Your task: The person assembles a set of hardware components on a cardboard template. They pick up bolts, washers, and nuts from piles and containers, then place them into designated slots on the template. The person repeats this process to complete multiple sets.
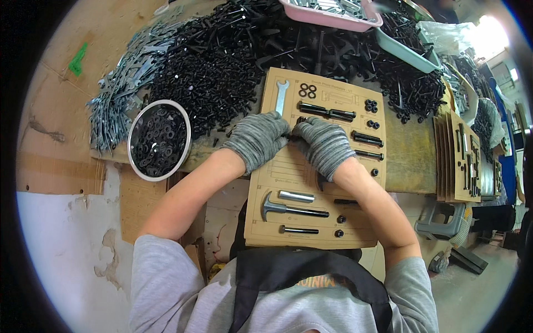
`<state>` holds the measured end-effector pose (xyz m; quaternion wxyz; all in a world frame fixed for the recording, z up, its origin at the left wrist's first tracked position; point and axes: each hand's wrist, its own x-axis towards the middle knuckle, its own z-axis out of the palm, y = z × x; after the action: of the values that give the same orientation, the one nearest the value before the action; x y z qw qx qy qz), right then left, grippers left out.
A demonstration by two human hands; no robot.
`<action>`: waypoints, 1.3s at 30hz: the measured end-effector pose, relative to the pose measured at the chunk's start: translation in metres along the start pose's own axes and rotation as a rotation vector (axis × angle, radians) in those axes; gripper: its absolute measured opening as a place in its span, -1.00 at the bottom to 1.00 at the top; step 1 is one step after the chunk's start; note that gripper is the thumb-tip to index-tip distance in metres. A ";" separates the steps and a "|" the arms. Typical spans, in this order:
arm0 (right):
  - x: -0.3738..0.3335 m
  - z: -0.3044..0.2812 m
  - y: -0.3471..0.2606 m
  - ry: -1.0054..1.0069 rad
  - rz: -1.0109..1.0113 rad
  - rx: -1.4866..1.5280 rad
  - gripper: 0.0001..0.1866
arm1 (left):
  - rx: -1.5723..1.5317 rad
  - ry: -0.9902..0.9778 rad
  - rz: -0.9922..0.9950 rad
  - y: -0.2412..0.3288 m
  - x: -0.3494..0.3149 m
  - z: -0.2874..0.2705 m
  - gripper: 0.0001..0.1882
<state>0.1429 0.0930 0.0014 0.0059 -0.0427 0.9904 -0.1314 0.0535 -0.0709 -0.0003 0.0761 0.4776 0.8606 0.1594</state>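
My left hand and my right hand, in grey knit gloves, meet over a brown cardboard panel. Fingers of both are pinched together around small dark pieces too hidden to name. Above my left hand lies a silver open-end wrench. Beyond my right hand are black washers and black bolts; more bolts and nuts sit to its right. Nearer me the panel carries a silver tube, a hammer-shaped piece with a black shaft and a black bolt.
A white-rimmed bowl of black washers stands at the table's left edge. Behind it spread heaps of black bolts and silver wrenches. A pink tray and a pale green tray lie at the back. Stacked filled panels stand right.
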 end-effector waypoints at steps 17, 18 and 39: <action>0.011 -0.046 0.253 0.011 0.376 -0.176 -0.73 | -0.592 -0.214 -0.493 0.032 -0.177 -0.004 -0.63; 0.013 -0.049 0.247 0.022 0.451 -0.134 -0.72 | -0.642 -0.248 -0.544 0.032 -0.185 0.002 -0.66; -0.083 -0.008 0.296 0.406 0.788 0.297 -0.64 | -1.269 0.015 -0.561 0.060 -0.176 -0.007 -0.54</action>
<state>0.2006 0.3870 -0.0682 -0.1327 0.3647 0.8826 -0.2653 0.1928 -0.1921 0.0232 0.3730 0.0991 0.6926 0.6093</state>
